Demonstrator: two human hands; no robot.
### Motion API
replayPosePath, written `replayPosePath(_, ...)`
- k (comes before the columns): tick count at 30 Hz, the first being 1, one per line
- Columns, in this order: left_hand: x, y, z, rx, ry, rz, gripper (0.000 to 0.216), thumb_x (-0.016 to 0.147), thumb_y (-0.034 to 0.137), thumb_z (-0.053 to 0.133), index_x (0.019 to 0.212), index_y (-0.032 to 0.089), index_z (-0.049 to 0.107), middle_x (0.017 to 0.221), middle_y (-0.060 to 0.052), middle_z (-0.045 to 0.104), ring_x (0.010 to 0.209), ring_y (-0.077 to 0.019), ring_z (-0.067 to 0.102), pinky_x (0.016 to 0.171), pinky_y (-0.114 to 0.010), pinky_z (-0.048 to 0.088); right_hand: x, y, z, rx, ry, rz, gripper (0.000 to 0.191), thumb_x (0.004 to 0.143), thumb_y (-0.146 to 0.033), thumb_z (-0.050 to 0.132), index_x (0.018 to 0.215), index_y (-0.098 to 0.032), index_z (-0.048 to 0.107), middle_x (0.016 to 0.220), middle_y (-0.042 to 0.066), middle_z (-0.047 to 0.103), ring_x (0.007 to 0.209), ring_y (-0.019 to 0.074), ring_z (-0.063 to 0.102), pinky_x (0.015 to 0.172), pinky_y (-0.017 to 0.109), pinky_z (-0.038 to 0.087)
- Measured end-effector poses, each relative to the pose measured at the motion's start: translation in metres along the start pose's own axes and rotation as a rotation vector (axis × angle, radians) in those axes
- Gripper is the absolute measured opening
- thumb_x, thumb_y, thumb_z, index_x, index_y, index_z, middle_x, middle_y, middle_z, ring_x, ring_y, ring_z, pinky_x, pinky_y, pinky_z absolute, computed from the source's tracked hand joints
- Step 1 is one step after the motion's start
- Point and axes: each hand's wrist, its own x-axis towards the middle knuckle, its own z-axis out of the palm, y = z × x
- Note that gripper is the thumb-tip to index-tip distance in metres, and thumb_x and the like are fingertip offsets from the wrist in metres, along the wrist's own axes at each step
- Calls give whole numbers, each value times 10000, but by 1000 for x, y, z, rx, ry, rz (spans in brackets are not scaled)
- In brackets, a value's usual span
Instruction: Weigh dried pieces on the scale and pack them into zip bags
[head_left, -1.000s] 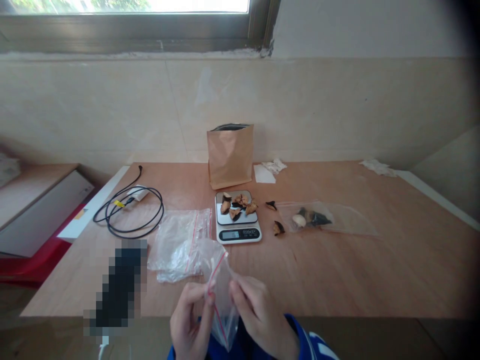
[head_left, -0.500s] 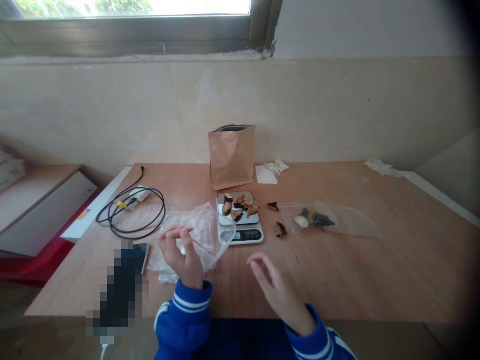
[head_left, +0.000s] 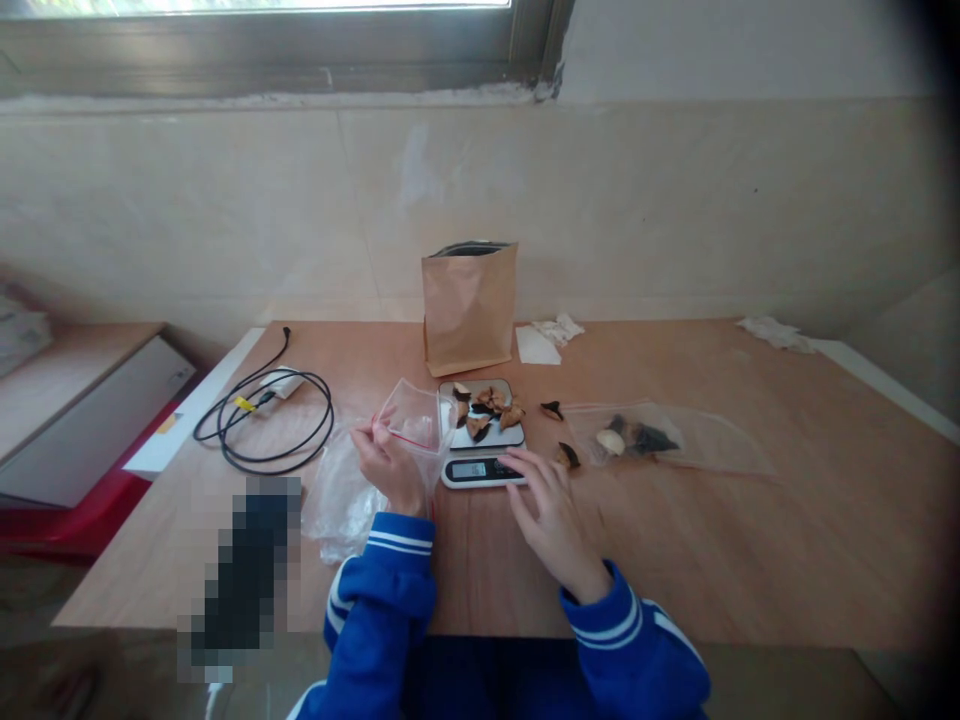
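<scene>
My left hand (head_left: 386, 465) pinches the rim of a small clear zip bag (head_left: 412, 418) with a red seal line, holding its mouth up beside the left edge of a small digital scale (head_left: 480, 468). Several brown and black dried pieces (head_left: 486, 408) lie on the scale's shiny plate. My right hand (head_left: 547, 495) is stretched out flat, fingers apart, fingertips touching the scale's front right corner. A loose dried piece (head_left: 568, 455) lies just beyond that hand, another (head_left: 553, 408) farther back.
A brown paper pouch (head_left: 469, 307) stands open behind the scale. A clear bag with dried pieces (head_left: 637, 438) lies to the right. More empty clear bags (head_left: 337, 495) lie left, with a coiled black cable (head_left: 262, 420) and a pixelated dark object (head_left: 240, 575).
My left hand has carried the clear bag forward to the scale's left edge. My right hand let go of the bag and reached forward to the scale's front.
</scene>
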Motion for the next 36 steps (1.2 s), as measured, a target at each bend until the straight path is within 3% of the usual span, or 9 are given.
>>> replayPosePath(7, -7, -3, 4, 76, -54, -21, 275, 924, 386, 346, 897, 180, 527, 941, -96, 711, 770, -184, 662, 679, -287, 455, 45, 2, 11, -229, -48, -71, 364, 924, -209, 427, 1263, -201, 558, 1318, 78, 559, 1077, 263, 488, 914, 438, 408)
replayPosePath(12, -8, -1, 5, 58, -56, 1, 271, 929, 366, 348, 893, 182, 544, 971, -96, 714, 799, -192, 661, 703, -298, 453, 48, 5, 19, -381, -73, -79, 337, 914, -258, 497, 1245, -244, 564, 1338, 48, 556, 1089, 293, 472, 836, 431, 385)
replayPosePath(17, -7, 1, 4, 39, -59, -6, 300, 933, 381, 344, 903, 181, 565, 992, -92, 712, 778, -186, 653, 701, -301, 448, 48, 3, 24, -413, -46, -111, 254, 882, -314, 581, 1116, -216, 603, 1278, 68, 595, 1094, 299, 473, 855, 433, 343)
replayPosePath(22, -7, -1, 5, 44, -65, 1, 297, 938, 377, 346, 909, 182, 568, 984, -83, 715, 790, -184, 652, 694, -295, 439, 50, 0, 20, -356, -12, -123, 164, 861, -296, 622, 1000, -209, 617, 1076, 50, 680, 1022, 278, 505, 853, 413, 306)
replayPosePath(29, -9, -3, 6, 55, -74, -3, 285, 944, 369, 330, 918, 183, 545, 982, -87, 715, 740, -174, 646, 644, -288, 441, 74, -34, -3, -80, 322, 103, 197, 866, -407, 603, 885, -211, 625, 860, 20, 682, 893, 223, 549, 829, 360, 314)
replayPosePath(33, -9, -3, 6, 25, -78, -2, 304, 944, 382, 326, 935, 174, 547, 971, -93, 712, 763, -176, 653, 653, -291, 453, 91, -59, 2, 27, 253, 84, 222, 866, -438, 590, 869, -219, 630, 907, 23, 672, 899, 216, 556, 832, 354, 336)
replayPosePath(36, -8, -5, 6, 7, -74, 25, 308, 939, 393, 335, 921, 171, 547, 947, -98, 711, 760, -177, 655, 655, -291, 459, 92, -55, 13, 67, 191, 54, 216, 904, -424, 527, 953, -241, 633, 1001, 34, 652, 975, 223, 550, 864, 369, 354)
